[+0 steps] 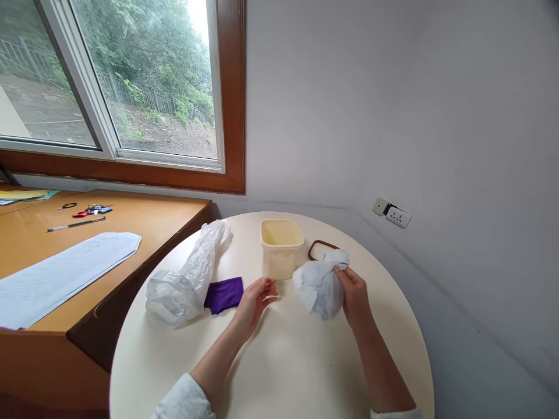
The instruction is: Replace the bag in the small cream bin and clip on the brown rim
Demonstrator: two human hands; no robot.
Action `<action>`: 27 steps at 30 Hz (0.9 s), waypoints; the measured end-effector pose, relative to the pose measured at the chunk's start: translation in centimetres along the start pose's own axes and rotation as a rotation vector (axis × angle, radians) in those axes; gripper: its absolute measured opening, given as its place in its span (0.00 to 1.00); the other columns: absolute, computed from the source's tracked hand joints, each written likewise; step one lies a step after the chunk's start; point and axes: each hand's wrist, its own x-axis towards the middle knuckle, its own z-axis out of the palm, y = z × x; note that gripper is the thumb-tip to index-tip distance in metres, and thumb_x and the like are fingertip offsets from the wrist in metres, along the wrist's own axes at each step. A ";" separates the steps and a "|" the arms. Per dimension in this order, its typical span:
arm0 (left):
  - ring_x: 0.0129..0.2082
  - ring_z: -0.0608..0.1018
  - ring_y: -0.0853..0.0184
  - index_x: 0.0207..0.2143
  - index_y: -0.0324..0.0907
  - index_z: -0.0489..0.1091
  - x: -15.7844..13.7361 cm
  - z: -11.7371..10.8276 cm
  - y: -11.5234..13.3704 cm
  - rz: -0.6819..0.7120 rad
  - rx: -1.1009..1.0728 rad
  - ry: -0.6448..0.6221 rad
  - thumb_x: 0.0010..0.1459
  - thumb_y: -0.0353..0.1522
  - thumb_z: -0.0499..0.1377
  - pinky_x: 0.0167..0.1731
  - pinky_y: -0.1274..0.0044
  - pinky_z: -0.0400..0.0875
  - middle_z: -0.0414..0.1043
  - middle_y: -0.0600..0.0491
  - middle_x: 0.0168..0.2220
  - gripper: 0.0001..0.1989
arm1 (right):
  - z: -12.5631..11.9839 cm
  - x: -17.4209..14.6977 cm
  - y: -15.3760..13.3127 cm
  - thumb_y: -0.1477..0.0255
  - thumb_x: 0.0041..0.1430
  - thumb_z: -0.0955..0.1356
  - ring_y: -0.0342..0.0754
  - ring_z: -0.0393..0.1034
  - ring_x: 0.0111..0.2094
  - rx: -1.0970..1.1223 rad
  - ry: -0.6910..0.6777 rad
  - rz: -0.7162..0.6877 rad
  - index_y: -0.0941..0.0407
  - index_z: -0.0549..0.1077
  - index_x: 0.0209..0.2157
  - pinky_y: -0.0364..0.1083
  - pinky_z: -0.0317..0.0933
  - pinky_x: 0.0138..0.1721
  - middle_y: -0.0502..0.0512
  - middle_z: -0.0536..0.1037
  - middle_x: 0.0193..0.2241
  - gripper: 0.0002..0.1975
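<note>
My right hand pinches the gathered top of a bunched white plastic bag, which hangs rounded over the table; its contents cannot be made out. My left hand holds nothing, its fingers slightly bent and apart, just in front of an open cream plastic container. The container stands upright between and beyond my hands. Behind the bag lies a lid with a brown rim, partly hidden by it. Left of my left hand is a folded purple cloth.
A crumpled clear plastic bag lies at the left of the round white table. A wooden desk adjoins on the left, bearing paper sheets, a pen and keys. A wall and socket stand behind.
</note>
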 end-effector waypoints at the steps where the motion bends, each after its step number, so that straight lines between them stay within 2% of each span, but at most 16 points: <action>1: 0.30 0.70 0.68 0.31 0.38 0.70 0.1 0.0 -0.1 -0.002 -0.001 0.000 0.52 0.39 0.58 0.35 0.76 0.64 0.67 0.52 0.26 0.12 | -0.6 0.9 -0.3 0.62 0.43 0.71 0.48 0.69 0.31 0.026 0.059 0.004 0.58 0.73 0.30 0.44 0.62 0.30 0.54 0.76 0.28 0.14; 4: 0.28 0.69 0.69 0.29 0.38 0.70 0.1 0.3 -0.3 -0.003 0.001 -0.008 0.53 0.39 0.57 0.34 0.76 0.63 0.66 0.53 0.25 0.12 | -1.9 4.4 -1.2 0.64 0.39 0.72 0.48 0.69 0.30 0.085 0.222 -0.017 0.59 0.73 0.29 0.43 0.62 0.28 0.54 0.75 0.28 0.16; 7: 0.26 0.67 0.70 0.28 0.38 0.69 0.0 0.7 -0.3 -0.007 0.011 0.020 0.53 0.40 0.57 0.32 0.77 0.63 0.65 0.54 0.23 0.12 | -2.5 8.7 -1.9 0.65 0.37 0.73 0.45 0.67 0.29 0.089 0.348 -0.101 0.59 0.72 0.27 0.42 0.62 0.28 0.52 0.73 0.26 0.14; 12: 0.23 0.64 0.72 0.25 0.38 0.68 0.2 0.7 -0.6 0.009 0.031 0.082 0.50 0.41 0.59 0.27 0.79 0.59 0.62 0.56 0.19 0.14 | -1.8 16.7 -1.5 0.64 0.37 0.72 0.40 0.60 0.21 0.019 0.436 -0.206 0.57 0.66 0.19 0.39 0.56 0.21 0.44 0.64 0.16 0.14; 16: 0.22 0.63 0.72 0.23 0.38 0.68 0.7 0.4 -1.0 0.017 0.026 0.131 0.47 0.43 0.60 0.25 0.79 0.58 0.62 0.56 0.18 0.15 | -0.5 22.4 -0.1 0.65 0.37 0.71 0.40 0.60 0.23 -0.032 0.418 -0.255 0.59 0.69 0.21 0.39 0.56 0.24 0.44 0.67 0.18 0.12; 19: 0.21 0.63 0.72 0.22 0.38 0.68 1.0 0.2 -1.3 0.002 0.010 0.154 0.45 0.44 0.62 0.24 0.79 0.57 0.61 0.56 0.18 0.17 | 0.4 25.3 1.7 0.66 0.36 0.70 0.41 0.63 0.25 -0.075 0.350 -0.265 0.59 0.72 0.25 0.40 0.57 0.26 0.46 0.70 0.20 0.13; 23: 0.20 0.63 0.72 0.22 0.38 0.68 1.5 -0.2 -1.8 -0.015 -0.027 0.153 0.44 0.45 0.62 0.23 0.79 0.55 0.61 0.56 0.17 0.18 | 1.1 27.0 4.7 0.67 0.35 0.70 0.43 0.67 0.26 -0.137 0.296 -0.246 0.60 0.73 0.29 0.42 0.59 0.29 0.50 0.74 0.23 0.15; 27: 0.18 0.62 0.73 0.21 0.38 0.68 2.1 -0.8 -2.7 -0.011 -0.064 0.171 0.41 0.46 0.63 0.22 0.79 0.54 0.61 0.56 0.16 0.19 | 1.6 27.3 6.7 0.67 0.36 0.70 0.47 0.69 0.29 -0.221 0.267 -0.233 0.60 0.73 0.29 0.43 0.61 0.29 0.53 0.76 0.25 0.15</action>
